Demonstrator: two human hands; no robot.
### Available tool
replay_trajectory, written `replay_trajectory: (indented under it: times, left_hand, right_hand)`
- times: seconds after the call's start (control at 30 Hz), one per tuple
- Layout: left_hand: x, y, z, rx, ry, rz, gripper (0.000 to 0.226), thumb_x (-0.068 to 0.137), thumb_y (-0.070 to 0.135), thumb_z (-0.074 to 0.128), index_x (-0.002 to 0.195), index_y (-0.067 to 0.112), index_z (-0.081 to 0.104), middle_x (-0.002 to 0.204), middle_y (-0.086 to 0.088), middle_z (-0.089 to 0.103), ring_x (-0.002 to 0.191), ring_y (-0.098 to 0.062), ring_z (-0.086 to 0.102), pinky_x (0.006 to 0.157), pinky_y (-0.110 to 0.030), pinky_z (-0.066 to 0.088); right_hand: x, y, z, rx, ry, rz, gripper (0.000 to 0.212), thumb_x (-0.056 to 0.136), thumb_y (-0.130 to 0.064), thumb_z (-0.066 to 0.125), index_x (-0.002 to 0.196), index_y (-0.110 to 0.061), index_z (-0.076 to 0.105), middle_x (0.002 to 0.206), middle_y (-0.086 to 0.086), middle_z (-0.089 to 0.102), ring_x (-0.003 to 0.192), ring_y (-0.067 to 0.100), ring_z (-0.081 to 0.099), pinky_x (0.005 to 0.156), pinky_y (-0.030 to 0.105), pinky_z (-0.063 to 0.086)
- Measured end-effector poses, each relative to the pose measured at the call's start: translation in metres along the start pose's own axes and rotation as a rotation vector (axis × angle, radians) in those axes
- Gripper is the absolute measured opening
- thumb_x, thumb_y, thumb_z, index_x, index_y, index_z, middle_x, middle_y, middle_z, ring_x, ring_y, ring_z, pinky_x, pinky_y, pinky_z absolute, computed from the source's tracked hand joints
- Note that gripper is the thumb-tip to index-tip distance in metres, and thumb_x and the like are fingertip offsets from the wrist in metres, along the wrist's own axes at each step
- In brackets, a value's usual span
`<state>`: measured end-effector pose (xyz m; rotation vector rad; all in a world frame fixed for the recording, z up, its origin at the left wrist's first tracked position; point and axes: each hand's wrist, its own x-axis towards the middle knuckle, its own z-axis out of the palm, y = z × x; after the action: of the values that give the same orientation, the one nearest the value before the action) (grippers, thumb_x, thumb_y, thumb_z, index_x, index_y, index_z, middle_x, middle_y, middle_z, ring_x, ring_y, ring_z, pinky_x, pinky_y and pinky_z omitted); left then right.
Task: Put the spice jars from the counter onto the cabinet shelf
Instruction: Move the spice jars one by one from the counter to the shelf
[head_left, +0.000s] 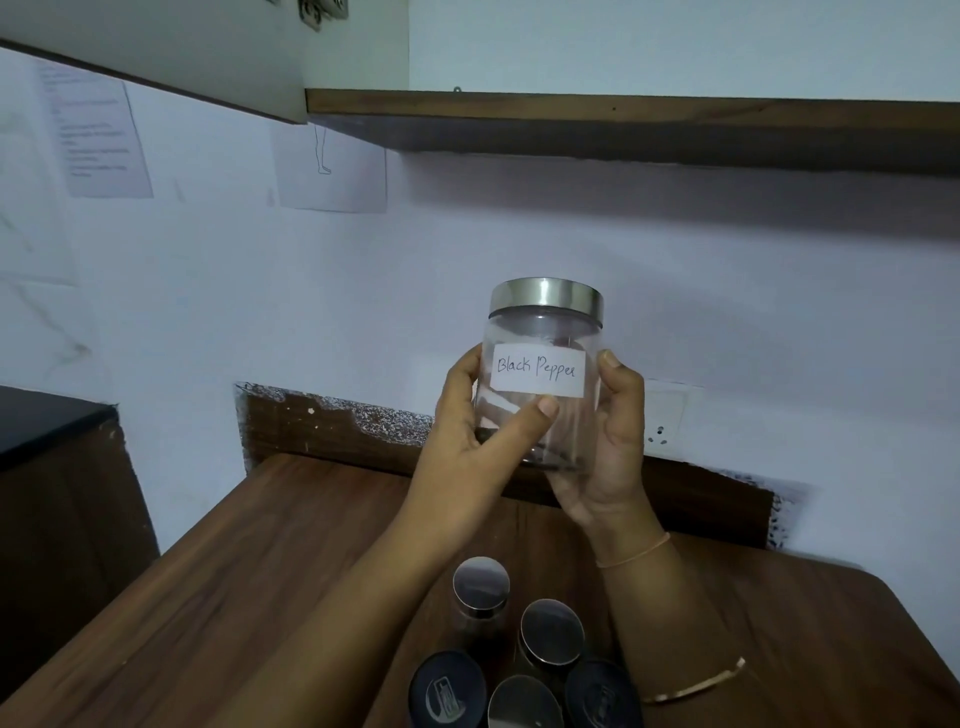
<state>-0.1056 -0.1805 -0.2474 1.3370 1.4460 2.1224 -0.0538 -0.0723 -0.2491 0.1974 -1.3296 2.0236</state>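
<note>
Bare white wall (260, 291) backs a wooden counter (270, 561), where the left hand (467, 421) and right hand (608, 441) wrap fingers around a clear "Black Pepper" jar (540, 374) held upright in mid-air. Five jars (519, 649) wait below. Next, apparently: a lift to the shelf (623, 111) above, clearing its front edge; open room lies between.

White wall (260, 291) with two printed paper sheets (98, 140) taped near upper left, a white wall socket (667, 415) at right, chipped dark backsplash strip (332, 426) behind a wood-grain countertop (218, 597), black-topped brown unit (47, 421) at left, dim light.
</note>
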Motion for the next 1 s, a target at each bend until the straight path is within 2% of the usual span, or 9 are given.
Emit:
replay_trajectory:
  times: [0.07, 0.2, 0.27, 0.37, 0.5, 0.63, 0.7, 0.83, 1.0]
  left_hand:
    - [0.000, 0.002, -0.002, -0.001, 0.034, 0.002, 0.064, 0.073, 0.028, 0.064, 0.132, 0.021, 0.042, 0.111, 0.005, 0.066, 0.099, -0.006, 0.065, 0.074, -0.017, 0.053]
    - [0.000, 0.003, -0.007, 0.051, 0.164, 0.047, 0.078, 0.067, 0.025, 0.078, 0.134, 0.025, 0.038, 0.120, -0.002, 0.061, 0.101, -0.011, 0.066, 0.076, -0.022, 0.056]
    - [0.002, 0.002, -0.010, 0.089, 0.217, 0.069, 0.084, 0.064, 0.027, 0.078, 0.136, 0.027, 0.035, 0.129, -0.002, 0.055, 0.111, -0.015, 0.062, 0.082, -0.028, 0.057]
    - [0.004, 0.002, -0.014, 0.136, 0.248, 0.087, 0.087, 0.063, 0.030, 0.080, 0.138, 0.031, 0.034, 0.134, 0.003, 0.051, 0.116, -0.013, 0.058, 0.086, -0.027, 0.055]
    - [0.004, 0.002, -0.019, 0.101, 0.228, 0.086, 0.090, 0.061, 0.034, 0.080, 0.139, 0.030, 0.035, 0.133, 0.003, 0.051, 0.114, -0.012, 0.059, 0.074, -0.016, 0.054]
    - [0.006, 0.000, -0.024, 0.067, 0.195, 0.060, 0.087, 0.060, 0.033, 0.077, 0.137, 0.028, 0.037, 0.131, -0.001, 0.053, 0.113, -0.019, 0.060, 0.075, -0.024, 0.057]
    - [0.009, -0.001, -0.026, 0.036, 0.182, 0.047, 0.087, 0.061, 0.030, 0.077, 0.138, 0.025, 0.037, 0.131, -0.004, 0.054, 0.112, -0.021, 0.061, 0.077, -0.028, 0.058]
    - [0.013, -0.002, -0.030, -0.006, 0.156, 0.018, 0.082, 0.063, 0.030, 0.077, 0.136, 0.027, 0.038, 0.128, -0.006, 0.057, 0.109, -0.019, 0.063, 0.079, -0.027, 0.057]
    - [0.019, -0.004, -0.037, -0.075, 0.108, -0.004, 0.070, 0.069, 0.026, 0.075, 0.130, 0.027, 0.042, 0.119, -0.008, 0.063, 0.100, -0.021, 0.067, 0.072, -0.023, 0.056]
  right_hand:
    - [0.001, 0.002, 0.001, -0.049, 0.022, -0.028, 0.048, 0.087, -0.049, 0.039, 0.121, -0.020, 0.057, 0.108, 0.007, 0.070, 0.095, 0.023, 0.069, 0.060, 0.028, 0.056]
    - [0.006, 0.001, 0.009, -0.245, 0.118, -0.075, 0.045, 0.088, -0.048, 0.037, 0.115, -0.024, 0.063, 0.116, 0.009, 0.067, 0.112, 0.029, 0.062, 0.093, 0.049, 0.051]
    - [0.007, -0.001, 0.013, -0.315, 0.143, -0.090, 0.046, 0.089, -0.046, 0.040, 0.119, -0.018, 0.062, 0.119, 0.012, 0.065, 0.113, 0.029, 0.062, 0.098, 0.055, 0.047]
    - [0.008, -0.002, 0.019, -0.321, 0.126, -0.075, 0.050, 0.088, -0.049, 0.044, 0.123, -0.018, 0.059, 0.123, 0.012, 0.064, 0.114, 0.029, 0.062, 0.097, 0.054, 0.048]
    - [0.007, 0.000, 0.022, -0.249, 0.110, -0.057, 0.050, 0.087, -0.046, 0.052, 0.127, -0.017, 0.057, 0.121, 0.010, 0.066, 0.112, 0.030, 0.063, 0.095, 0.054, 0.049]
    - [0.008, -0.002, 0.023, -0.231, 0.141, -0.053, 0.058, 0.080, -0.039, 0.057, 0.129, -0.008, 0.055, 0.122, 0.013, 0.066, 0.111, 0.028, 0.064, 0.095, 0.050, 0.050]
    - [0.010, -0.002, 0.023, -0.240, 0.155, -0.058, 0.056, 0.078, -0.039, 0.059, 0.126, -0.010, 0.058, 0.120, 0.011, 0.066, 0.110, 0.026, 0.065, 0.093, 0.046, 0.053]
    - [0.014, -0.001, 0.022, -0.275, 0.194, -0.072, 0.049, 0.074, -0.040, 0.063, 0.118, -0.016, 0.062, 0.113, 0.004, 0.070, 0.107, 0.022, 0.067, 0.083, 0.036, 0.058]
    - [0.018, -0.003, 0.027, -0.328, 0.227, -0.103, 0.059, 0.069, -0.042, 0.068, 0.120, -0.014, 0.059, 0.106, 0.002, 0.072, 0.100, 0.019, 0.069, 0.084, 0.038, 0.058]
